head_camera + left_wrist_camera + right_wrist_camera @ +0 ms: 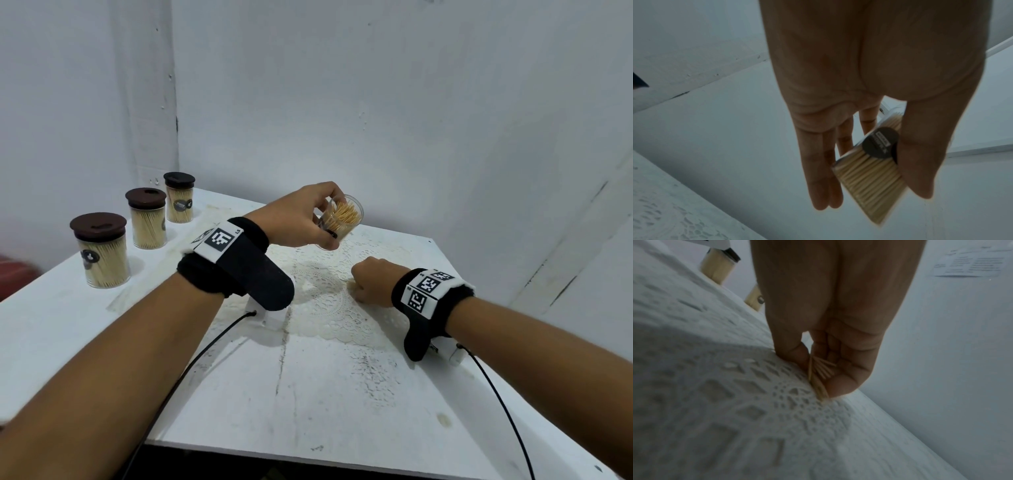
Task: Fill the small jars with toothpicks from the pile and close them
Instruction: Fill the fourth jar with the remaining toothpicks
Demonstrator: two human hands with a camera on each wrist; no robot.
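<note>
Meanwhile, three capped jars (102,250) stand full at left of frame, while the left hand (294,216) grips the open fourth jar (340,217) at centre, nearly full, and the right hand (371,286) pinches last toothpicks (819,374) off the doily (325,301).

The head camera is looking down from above at the table (308,394). Each wrist camera is looking closely along its palm toward the fingers. All views are sharing the doily (329,294) area.
</note>
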